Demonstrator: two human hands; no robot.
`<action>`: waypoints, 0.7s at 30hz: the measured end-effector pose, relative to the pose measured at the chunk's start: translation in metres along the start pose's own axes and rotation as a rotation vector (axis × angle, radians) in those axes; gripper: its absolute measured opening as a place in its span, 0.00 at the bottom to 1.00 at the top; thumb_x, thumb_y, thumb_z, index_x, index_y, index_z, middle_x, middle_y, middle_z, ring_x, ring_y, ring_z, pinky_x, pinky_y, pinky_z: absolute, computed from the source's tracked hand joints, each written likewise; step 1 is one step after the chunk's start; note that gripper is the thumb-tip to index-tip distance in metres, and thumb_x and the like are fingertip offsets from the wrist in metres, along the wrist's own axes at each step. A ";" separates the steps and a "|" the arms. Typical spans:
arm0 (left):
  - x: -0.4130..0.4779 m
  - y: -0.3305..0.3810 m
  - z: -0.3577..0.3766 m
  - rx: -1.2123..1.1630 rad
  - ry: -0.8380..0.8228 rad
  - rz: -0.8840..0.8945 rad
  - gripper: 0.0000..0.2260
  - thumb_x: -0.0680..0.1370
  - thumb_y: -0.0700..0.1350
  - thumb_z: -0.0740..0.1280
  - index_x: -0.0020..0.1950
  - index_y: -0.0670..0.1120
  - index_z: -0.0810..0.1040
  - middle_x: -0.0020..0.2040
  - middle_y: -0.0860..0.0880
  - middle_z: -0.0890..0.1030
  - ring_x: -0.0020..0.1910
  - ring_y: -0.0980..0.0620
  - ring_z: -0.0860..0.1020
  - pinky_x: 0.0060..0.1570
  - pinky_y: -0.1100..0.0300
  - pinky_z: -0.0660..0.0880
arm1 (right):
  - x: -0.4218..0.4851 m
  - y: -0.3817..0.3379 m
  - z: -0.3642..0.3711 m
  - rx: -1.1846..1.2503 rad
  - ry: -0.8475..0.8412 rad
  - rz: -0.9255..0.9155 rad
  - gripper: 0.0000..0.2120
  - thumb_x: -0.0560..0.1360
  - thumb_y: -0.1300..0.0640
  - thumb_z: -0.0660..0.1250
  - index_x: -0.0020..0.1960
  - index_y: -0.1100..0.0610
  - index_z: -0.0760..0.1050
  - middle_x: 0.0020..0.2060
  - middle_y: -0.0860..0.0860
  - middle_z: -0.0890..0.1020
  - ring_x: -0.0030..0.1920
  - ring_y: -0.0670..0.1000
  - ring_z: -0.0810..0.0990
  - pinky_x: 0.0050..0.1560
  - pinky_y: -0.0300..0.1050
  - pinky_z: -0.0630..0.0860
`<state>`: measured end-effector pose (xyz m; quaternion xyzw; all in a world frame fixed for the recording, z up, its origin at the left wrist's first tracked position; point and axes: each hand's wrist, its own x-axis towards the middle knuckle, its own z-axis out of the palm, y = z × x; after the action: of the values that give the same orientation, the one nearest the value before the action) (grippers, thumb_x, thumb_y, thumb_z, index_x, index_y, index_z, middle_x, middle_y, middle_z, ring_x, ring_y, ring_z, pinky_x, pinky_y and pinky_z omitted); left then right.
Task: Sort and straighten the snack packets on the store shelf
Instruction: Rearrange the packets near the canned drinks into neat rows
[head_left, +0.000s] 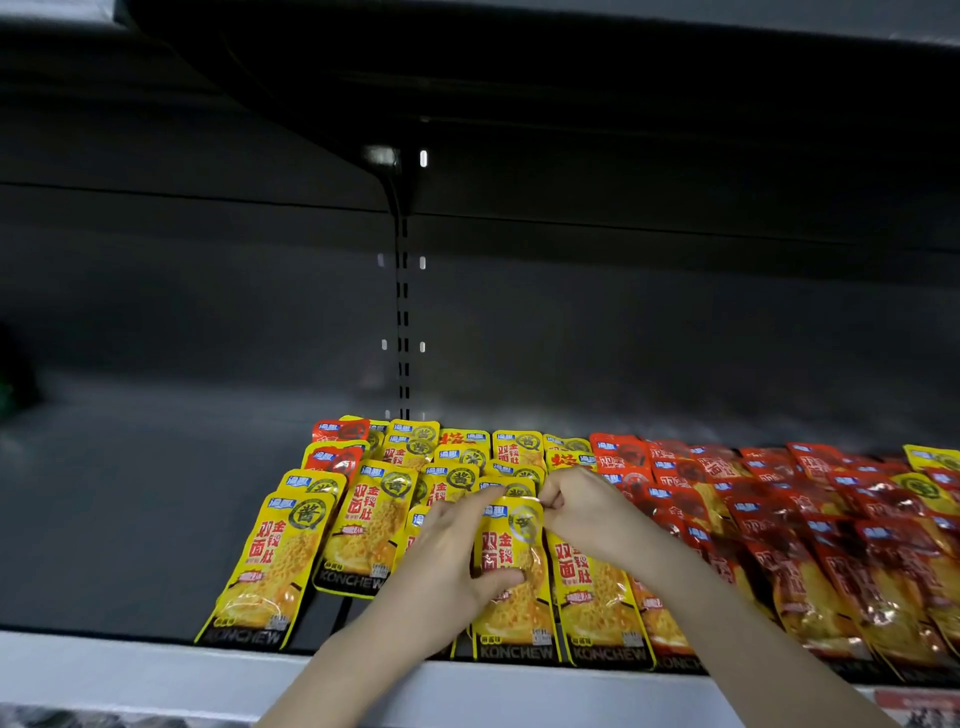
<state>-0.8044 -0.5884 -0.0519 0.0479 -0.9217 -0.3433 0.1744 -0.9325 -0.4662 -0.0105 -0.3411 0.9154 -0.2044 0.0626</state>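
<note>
Two hands straighten one packet in the near row; the sorting looks partly done.

The left hand (447, 561) grips the yellow packet (511, 551) at its left side, thumb on the front. The right hand (582, 514) pinches its far edge. On the shelf (130, 519), the yellow rows (363, 519) lie left and the red packets (779, 519) right. A stray red packet (332, 460) far left and a stray yellow packet (930, 486) far right remain.

On yellow packets (363, 525): bright yellow ground, red characters, blue logo patch up top, round black-ringed seal, black band with grey lettering at the foot. On red packets (810, 535), to the right: red-orange ground, same blue patch, yellowish window low down. Dark grey shelf (130, 519), pale grey front lip (156, 670). Charcoal back panel (208, 291), black slotted upright (402, 312).
</note>
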 end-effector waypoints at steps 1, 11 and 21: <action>0.000 -0.001 0.000 0.011 0.002 0.000 0.35 0.72 0.55 0.71 0.73 0.61 0.54 0.68 0.56 0.63 0.68 0.61 0.57 0.60 0.68 0.56 | 0.001 0.000 0.001 -0.005 0.015 0.006 0.09 0.72 0.66 0.62 0.45 0.71 0.77 0.42 0.68 0.77 0.37 0.54 0.72 0.35 0.45 0.67; 0.000 -0.007 0.005 0.368 0.060 0.135 0.35 0.72 0.67 0.59 0.74 0.57 0.51 0.66 0.60 0.63 0.65 0.60 0.53 0.64 0.65 0.53 | 0.043 0.007 -0.011 -0.047 0.113 -0.020 0.11 0.75 0.64 0.59 0.44 0.61 0.81 0.43 0.57 0.84 0.45 0.55 0.82 0.43 0.45 0.77; 0.013 0.004 -0.004 0.419 0.052 0.114 0.33 0.72 0.70 0.42 0.72 0.57 0.60 0.68 0.60 0.62 0.68 0.58 0.58 0.65 0.61 0.57 | 0.068 0.006 0.009 -0.103 0.132 -0.036 0.07 0.75 0.55 0.66 0.46 0.57 0.81 0.46 0.54 0.82 0.49 0.54 0.80 0.49 0.46 0.76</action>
<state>-0.8152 -0.5903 -0.0428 0.0396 -0.9693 -0.1325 0.2034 -0.9853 -0.5089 -0.0192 -0.3462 0.9205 -0.1801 -0.0194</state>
